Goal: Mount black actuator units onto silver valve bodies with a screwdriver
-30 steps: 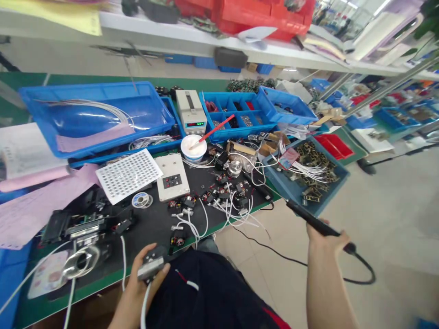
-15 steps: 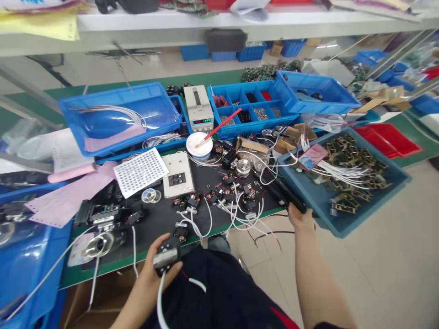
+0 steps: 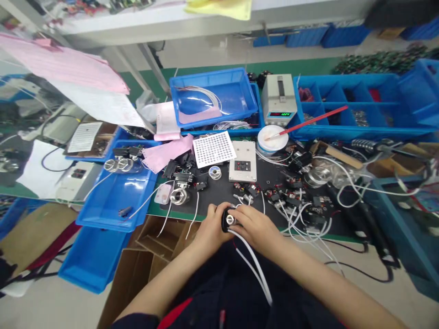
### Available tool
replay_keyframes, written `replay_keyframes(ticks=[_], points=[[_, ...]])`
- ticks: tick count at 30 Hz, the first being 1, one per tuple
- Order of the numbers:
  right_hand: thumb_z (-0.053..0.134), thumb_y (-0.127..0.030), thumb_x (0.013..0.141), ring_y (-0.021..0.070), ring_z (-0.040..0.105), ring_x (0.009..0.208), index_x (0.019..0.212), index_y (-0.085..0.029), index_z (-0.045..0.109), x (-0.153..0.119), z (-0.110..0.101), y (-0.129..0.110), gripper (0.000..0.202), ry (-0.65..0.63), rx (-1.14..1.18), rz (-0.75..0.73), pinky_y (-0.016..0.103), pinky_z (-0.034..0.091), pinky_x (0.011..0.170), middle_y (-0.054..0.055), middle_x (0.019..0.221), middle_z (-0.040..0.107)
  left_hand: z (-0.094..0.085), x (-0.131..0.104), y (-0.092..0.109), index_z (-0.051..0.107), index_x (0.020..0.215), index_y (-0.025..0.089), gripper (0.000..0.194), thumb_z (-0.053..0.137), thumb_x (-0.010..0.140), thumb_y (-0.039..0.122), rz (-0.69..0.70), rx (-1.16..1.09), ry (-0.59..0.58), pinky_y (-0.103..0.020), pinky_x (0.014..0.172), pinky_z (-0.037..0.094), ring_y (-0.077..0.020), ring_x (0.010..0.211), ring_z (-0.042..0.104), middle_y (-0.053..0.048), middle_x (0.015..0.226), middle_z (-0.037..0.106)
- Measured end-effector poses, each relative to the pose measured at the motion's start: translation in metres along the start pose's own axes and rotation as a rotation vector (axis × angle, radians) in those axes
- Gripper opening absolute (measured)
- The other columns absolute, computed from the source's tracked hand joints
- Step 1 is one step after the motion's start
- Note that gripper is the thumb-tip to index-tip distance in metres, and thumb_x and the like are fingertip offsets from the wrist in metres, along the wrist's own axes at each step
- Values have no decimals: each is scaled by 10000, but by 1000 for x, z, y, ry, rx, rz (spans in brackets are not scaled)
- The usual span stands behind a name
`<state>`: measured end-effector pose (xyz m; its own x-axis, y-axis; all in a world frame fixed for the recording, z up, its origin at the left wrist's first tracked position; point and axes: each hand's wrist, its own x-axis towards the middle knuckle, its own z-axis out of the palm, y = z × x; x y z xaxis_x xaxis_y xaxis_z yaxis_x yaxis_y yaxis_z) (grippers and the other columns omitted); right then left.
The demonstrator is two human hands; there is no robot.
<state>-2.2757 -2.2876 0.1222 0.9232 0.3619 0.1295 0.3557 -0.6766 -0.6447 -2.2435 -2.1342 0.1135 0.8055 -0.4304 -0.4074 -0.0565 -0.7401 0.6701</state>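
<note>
Both my hands meet at the bench's front edge around a small black part with a silver metal fitting [image 3: 231, 220]. White cables [image 3: 252, 256] trail from it down across my lap. My left hand [image 3: 210, 230] wraps the part from the left, and my right hand [image 3: 257, 225] grips it from the right, fingers at its top. Much of the part is hidden by my fingers. Just beyond lie several small black switch assemblies [image 3: 247, 189] with white wires. To the right, long black rod-shaped tools [image 3: 373, 228] lie at the bench edge.
A white tub [image 3: 272, 141] holds a red brush. Behind it are a power supply [image 3: 279, 100] and a blue divided tray [image 3: 360, 107]. A control box [image 3: 243, 169], solder spool [image 3: 215, 172] and dotted sheet [image 3: 214, 151] lie ahead. Blue bins [image 3: 116, 201] are left; cardboard boxes [image 3: 133, 274] stand below.
My right hand has left the black rod-shaped tool and joined my left hand on the black part. The view has turned left, showing more of the blue bins and hanging papers.
</note>
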Motion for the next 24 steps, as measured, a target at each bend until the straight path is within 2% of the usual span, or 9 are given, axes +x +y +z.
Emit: replay_keyframes(ticks=[3, 6, 9, 14, 17, 21, 23, 24], points=[[460, -227, 883, 240, 557, 836, 1045, -121, 512, 9, 16, -2, 200, 5, -128, -75, 389, 503, 738, 114, 885, 567, -14, -1, -19, 393, 1196, 293, 618, 639, 635, 211, -16, 44, -10, -355, 789, 471, -213, 873, 555, -26, 997, 367], [402, -257, 910, 231, 546, 830, 1079, -131, 476, 14, 31, -2, 224, 22, -145, -88, 369, 494, 726, 110, 887, 552, -24, -1, -42, 413, 1172, 301, 618, 671, 613, 245, 20, -6, -54, -348, 787, 475, -209, 855, 563, -17, 971, 376], [389, -267, 916, 222, 532, 837, 1101, -139, 453, 23, 45, -8, 235, -7, -112, -83, 351, 485, 726, 111, 928, 540, -27, 0, -59, 428, 1147, 304, 622, 695, 586, 262, 57, -50, -65, -327, 808, 470, -202, 876, 562, -5, 943, 385], [389, -254, 914, 230, 521, 825, 1111, -113, 444, 36, 61, -17, 250, -66, -173, -69, 371, 470, 739, 118, 900, 528, -30, 6, -75, 419, 1162, 327, 617, 680, 604, 296, 37, -14, -26, -343, 785, 478, -207, 843, 574, -7, 964, 373], [410, -265, 906, 205, 529, 802, 1078, -146, 457, 37, 46, -9, 214, -16, -145, -16, 327, 468, 712, 95, 888, 531, -44, 5, -96, 447, 1130, 322, 590, 685, 594, 257, 16, -8, -38, -323, 761, 479, -200, 819, 580, -8, 980, 388], [487, -296, 874, 190, 530, 792, 1040, -178, 484, 33, -4, 15, 204, 220, -273, 144, 303, 449, 693, 73, 889, 531, -64, 3, -124, 406, 1153, 247, 528, 605, 668, 187, -62, 1, 24, -339, 807, 462, -218, 917, 558, -59, 1073, 378], [501, -313, 866, 188, 528, 782, 1042, -181, 494, 37, -20, 22, 220, 197, -247, 161, 307, 446, 694, 67, 888, 531, -61, 9, -123, 372, 1191, 283, 544, 581, 697, 191, 9, -18, 9, -310, 868, 441, -196, 988, 532, -41, 1104, 376], [506, -313, 863, 187, 528, 788, 1039, -184, 498, 43, -22, 22, 219, 163, -199, 164, 309, 446, 702, 62, 888, 534, -55, 14, -118, 361, 1208, 306, 557, 572, 706, 188, 50, -23, -7, -301, 892, 431, -188, 1014, 521, -33, 1119, 375]])
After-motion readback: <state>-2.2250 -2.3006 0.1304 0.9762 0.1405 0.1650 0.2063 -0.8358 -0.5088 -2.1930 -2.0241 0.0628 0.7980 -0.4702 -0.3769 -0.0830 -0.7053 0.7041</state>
